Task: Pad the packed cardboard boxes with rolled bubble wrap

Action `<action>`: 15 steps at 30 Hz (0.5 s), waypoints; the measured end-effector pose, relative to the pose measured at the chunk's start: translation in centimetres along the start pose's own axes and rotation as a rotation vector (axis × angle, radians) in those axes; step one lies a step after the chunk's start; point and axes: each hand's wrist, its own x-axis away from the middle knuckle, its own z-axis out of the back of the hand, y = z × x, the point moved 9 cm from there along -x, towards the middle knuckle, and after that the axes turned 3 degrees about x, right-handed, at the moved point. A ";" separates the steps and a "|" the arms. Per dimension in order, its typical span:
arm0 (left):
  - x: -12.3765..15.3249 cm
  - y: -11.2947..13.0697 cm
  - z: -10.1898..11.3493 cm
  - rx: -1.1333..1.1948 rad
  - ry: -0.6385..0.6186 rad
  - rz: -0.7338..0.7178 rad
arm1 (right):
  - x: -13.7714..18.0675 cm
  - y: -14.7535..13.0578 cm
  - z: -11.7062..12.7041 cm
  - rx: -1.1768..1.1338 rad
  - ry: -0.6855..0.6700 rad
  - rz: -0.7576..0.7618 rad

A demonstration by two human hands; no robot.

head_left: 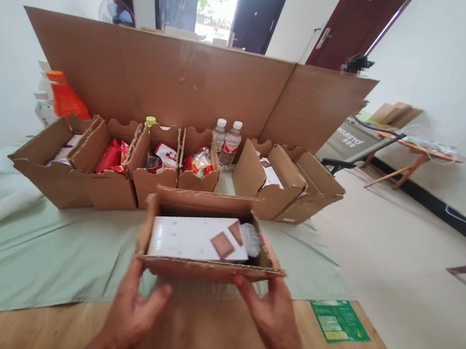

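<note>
Both of my hands hold an open brown cardboard box [199, 270] at the front of the table. My left hand [137, 304] grips its left end, with the thumb apart in front. On the right end, my right hand [268, 311] has its thumb against the front wall and its fingers behind the corner. Inside the box lies a white packet with brown squares [196, 237]. A clear plastic item [252, 239] sits beside it at the right; its kind I cannot make out.
Behind stands a row of cardboard bins [91, 189] with red packs [113, 157] and other packets. Two water bottles [231, 144] and an orange bottle [65, 96] stand near a tall cardboard panel [186, 80]. A green leaflet [340, 320] lies at the right on the wooden table edge.
</note>
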 end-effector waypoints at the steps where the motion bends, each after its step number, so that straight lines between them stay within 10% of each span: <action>1: -0.7 0.1 -2.6 0.005 -0.071 -0.015 | -0.1 1.2 1.8 0.046 0.056 -0.029; 6: -5.0 -0.7 -10.8 -0.034 -0.204 -0.108 | 4.9 6.0 6.2 0.214 0.322 -0.211; 10: -5.8 -2.3 -10.9 -0.136 -0.106 -0.153 | 9.9 9.3 4.7 0.157 0.296 -0.268; 15: -0.5 -2.9 -13.2 -0.159 -0.271 -0.226 | 7.7 12.3 5.7 0.118 0.166 -0.235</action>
